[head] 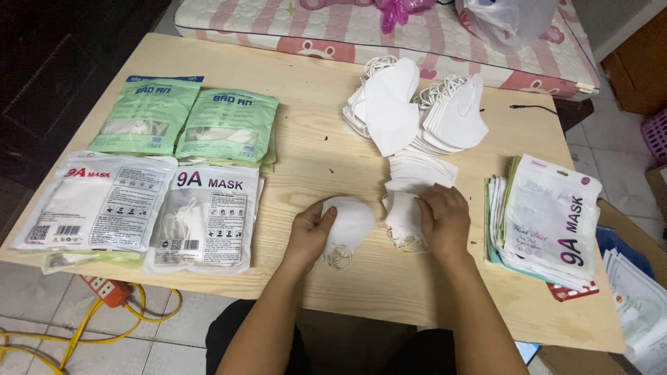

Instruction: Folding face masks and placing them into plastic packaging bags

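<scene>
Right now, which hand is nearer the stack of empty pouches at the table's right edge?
Right. The right hand holds a white mask just left of the pouch stack; the left hand grips another mask further left, near table centre.

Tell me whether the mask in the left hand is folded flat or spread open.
Folded flat. The white mask in the left hand shows as one flat half-shape, its ear loops bunched at the lower edge.

Both forearms reach forward from the lower edge of view, bare, converging slightly. Left hand (310, 232): palm down, fingers (326, 215) curled inward in a pinch. Right hand (443, 221): knuckles up, fingers bent, closed in a grip. The hands sit near each other, apart.
</scene>
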